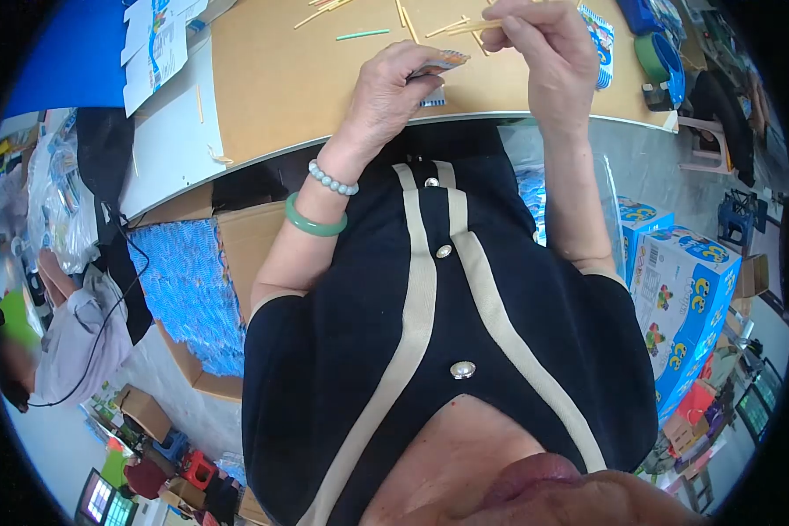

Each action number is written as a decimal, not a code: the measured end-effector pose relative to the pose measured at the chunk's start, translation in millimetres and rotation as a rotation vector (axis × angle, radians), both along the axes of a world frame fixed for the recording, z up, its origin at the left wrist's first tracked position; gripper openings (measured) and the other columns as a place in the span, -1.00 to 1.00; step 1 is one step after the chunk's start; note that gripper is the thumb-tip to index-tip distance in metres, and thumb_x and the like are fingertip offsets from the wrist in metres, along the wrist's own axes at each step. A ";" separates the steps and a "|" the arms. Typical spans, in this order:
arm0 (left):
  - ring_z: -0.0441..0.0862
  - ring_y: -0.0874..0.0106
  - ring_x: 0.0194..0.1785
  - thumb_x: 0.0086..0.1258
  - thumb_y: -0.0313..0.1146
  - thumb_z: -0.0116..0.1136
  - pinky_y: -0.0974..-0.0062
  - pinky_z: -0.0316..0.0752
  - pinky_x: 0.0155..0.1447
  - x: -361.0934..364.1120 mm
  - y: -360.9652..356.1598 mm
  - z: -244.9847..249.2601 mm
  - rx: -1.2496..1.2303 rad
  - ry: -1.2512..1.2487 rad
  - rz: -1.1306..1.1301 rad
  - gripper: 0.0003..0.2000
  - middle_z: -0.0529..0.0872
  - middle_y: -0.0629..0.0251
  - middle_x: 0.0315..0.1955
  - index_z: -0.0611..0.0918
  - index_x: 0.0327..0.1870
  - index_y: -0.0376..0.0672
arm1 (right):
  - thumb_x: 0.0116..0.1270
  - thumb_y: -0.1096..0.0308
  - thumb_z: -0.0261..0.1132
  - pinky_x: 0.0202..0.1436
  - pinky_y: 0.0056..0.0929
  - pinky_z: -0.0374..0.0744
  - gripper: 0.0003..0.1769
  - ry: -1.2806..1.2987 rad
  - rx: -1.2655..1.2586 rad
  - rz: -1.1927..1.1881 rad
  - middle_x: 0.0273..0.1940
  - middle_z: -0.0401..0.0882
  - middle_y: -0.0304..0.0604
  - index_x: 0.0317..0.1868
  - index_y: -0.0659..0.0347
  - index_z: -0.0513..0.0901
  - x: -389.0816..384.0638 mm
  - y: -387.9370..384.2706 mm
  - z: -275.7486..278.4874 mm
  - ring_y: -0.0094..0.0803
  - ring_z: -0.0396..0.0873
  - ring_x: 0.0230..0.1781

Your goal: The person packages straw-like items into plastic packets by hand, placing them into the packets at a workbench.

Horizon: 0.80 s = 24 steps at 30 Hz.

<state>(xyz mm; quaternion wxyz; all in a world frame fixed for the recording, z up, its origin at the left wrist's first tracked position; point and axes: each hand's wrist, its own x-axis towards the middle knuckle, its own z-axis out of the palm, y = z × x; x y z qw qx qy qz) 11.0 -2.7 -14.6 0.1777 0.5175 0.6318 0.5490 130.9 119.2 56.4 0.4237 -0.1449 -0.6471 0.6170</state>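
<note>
In the head view, the left hand (393, 88) pinches one small packet (443, 63) between thumb and fingers, just above the table (276, 79). The right hand (552, 53), beside it, pinches thin pale sticks (476, 27) with thumb and fingertips; they overlap, so I cannot tell how many. Beyond the left hand lie one green stick (362, 35) and several loose yellow sticks (409, 24), too crossed and cropped to count surely. One blue packet (600, 48) lies just outside the right hand, with one roll of green tape (653, 58) farther out. The left wrist wears one bead bracelet (332, 179) and one bangle (316, 216). As I judge it, a loose pinch could let the held sticks fan out or drop, a hard one could snap them, and squeezing could crumple the packet.
</note>
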 end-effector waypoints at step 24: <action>0.62 0.51 -0.30 0.12 -0.57 0.29 0.59 0.53 -0.20 -1.5 -1.8 -2.8 -0.033 -0.101 0.022 -0.74 0.65 0.31 -0.37 0.66 -0.12 -0.22 | 0.33 0.56 0.21 -0.24 -0.62 0.57 -0.94 -0.309 0.230 -0.051 -0.24 0.64 -0.15 -0.20 0.34 0.54 14.5 -6.0 -22.8 -0.54 0.59 -0.35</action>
